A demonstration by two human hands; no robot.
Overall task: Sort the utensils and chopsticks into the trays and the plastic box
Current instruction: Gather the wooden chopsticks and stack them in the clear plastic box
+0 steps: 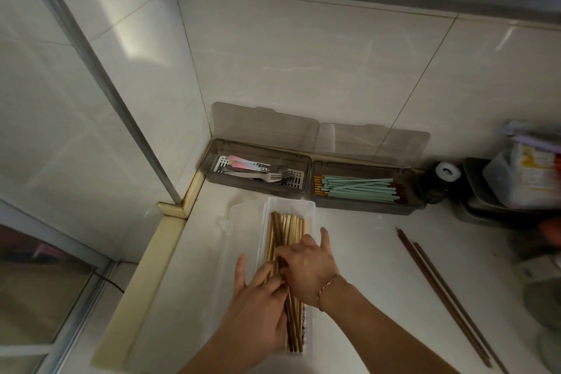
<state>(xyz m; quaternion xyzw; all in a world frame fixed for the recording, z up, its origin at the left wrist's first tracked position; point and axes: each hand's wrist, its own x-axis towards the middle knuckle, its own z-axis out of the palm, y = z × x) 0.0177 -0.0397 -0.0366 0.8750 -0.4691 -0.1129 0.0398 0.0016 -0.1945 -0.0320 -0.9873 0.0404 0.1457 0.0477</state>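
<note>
Wooden chopsticks [287, 240] lie lengthwise in the plastic box [308, 209] — both hands work together over them, the left hand [258, 304] pressing with fingers spread, the right hand [306, 267] pinching sticks, seemingly to level them. Two long chopsticks [440, 291] wait on the counter [364, 252].

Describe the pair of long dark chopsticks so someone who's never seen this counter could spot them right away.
Start at the two grey trays against the tiled back wall, then look down the white counter to the right of the clear plastic box where both hands work. The dark chopsticks lie there loose, side by side, running diagonally. Unlike every other chopstick, they sit in no container and are much longer.
</note>
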